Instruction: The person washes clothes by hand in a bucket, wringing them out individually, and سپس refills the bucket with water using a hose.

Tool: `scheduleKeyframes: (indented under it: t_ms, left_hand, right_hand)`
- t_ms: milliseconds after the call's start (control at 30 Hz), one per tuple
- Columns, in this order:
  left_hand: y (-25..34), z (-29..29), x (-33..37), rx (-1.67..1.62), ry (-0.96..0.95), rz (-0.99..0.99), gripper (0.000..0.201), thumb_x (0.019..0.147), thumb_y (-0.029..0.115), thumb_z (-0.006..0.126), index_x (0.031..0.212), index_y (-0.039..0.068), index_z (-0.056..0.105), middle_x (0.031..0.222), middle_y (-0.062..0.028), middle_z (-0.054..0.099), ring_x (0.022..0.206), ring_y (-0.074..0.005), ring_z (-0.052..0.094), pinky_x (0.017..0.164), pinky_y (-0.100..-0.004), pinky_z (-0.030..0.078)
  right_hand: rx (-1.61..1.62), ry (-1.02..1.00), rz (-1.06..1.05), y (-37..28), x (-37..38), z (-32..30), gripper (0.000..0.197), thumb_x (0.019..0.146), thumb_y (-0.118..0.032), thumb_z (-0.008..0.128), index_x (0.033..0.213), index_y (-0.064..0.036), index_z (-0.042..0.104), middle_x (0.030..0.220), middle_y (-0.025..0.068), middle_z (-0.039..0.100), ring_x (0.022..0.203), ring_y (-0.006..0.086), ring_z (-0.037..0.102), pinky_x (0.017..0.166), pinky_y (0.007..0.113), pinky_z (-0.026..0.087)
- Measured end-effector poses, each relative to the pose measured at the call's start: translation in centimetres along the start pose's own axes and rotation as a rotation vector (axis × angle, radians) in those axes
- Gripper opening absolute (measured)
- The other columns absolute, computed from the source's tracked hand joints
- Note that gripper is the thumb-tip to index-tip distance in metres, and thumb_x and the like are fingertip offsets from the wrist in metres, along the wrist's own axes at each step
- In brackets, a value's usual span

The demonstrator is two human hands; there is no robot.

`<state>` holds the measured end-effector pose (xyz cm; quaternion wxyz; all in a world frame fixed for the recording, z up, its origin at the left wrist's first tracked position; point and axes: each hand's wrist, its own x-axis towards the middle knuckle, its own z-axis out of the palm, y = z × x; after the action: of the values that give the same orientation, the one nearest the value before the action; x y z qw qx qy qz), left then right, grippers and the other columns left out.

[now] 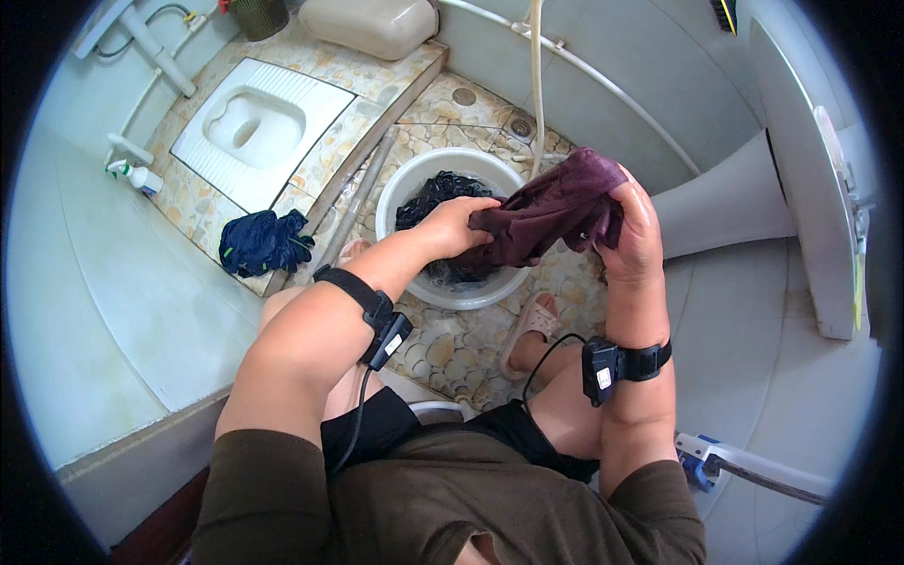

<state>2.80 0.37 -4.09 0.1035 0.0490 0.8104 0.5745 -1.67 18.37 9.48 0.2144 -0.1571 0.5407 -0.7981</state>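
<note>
A wet maroon garment is stretched between my two hands, over the right side of a white basin. My left hand grips its left end above the basin. At its right end my right hand is closed round the bunched cloth, out past the basin's rim. Exactly what kind of garment it is, I cannot tell. Dark wet clothes lie in water in the basin, partly hidden by my left hand and the maroon cloth.
A squat toilet is set in a raised tiled step at the left. A navy bundle of cloth lies on the step's edge, and a spray bottle lies by the wall. A hose hangs behind the basin. A pedestal sink stands at the right.
</note>
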Motion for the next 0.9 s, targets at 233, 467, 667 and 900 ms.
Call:
scheduleKeyframes:
  t_ms: [233,467,667,900]
  left_hand:
    - [-1.4,-2.9,1.7,-0.203,0.624,-0.091,0.020,0.082,0.016,0.042,0.091,0.000,0.051,0.084,-0.0077,0.054,0.079,-0.0153,0.049,0.075,-0.0263,0.037]
    - [0.6,-4.6,1.3,-0.735,0.599,0.008,0.033,0.087,0.027,0.038,0.086,-0.003,0.051,0.080,-0.0071,0.052,0.073,-0.0127,0.046,0.070,-0.0262,0.038]
    - [4.8,-2.6,0.1,-0.370,0.229,0.231,0.026,0.086,0.022,0.040,0.092,-0.001,0.051,0.087,-0.0046,0.053,0.083,-0.0108,0.046,0.078,-0.0244,0.036]
    - [5.9,-1.6,0.5,-0.252,0.455,0.499,0.018,0.080,0.013,0.048,0.096,0.004,0.048,0.092,-0.0057,0.045,0.087,-0.0133,0.043,0.077,-0.0256,0.037]
  right_hand:
    - [-0.298,0.275,-0.065,0.7,1.3,-5.0,0.022,0.078,-0.011,0.046,0.093,0.0024,0.053,0.081,0.0032,0.056,0.073,0.0104,0.050,0.064,0.020,0.039]
    - [-0.647,0.238,0.242,3.7,1.9,-9.8,0.034,0.085,-0.031,0.042,0.090,0.0000,0.055,0.077,0.0004,0.055,0.070,0.0092,0.047,0.067,0.022,0.037]
    - [-0.640,0.038,0.177,4.4,1.2,-3.1,0.041,0.073,-0.028,0.061,0.100,-0.0004,0.048,0.090,0.0054,0.053,0.082,0.0126,0.048,0.072,0.027,0.040]
    - [-0.597,0.033,0.044,6.1,1.8,0.4,0.027,0.071,-0.005,0.060,0.096,-0.0029,0.052,0.082,0.0029,0.057,0.076,0.0122,0.053,0.069,0.024,0.043]
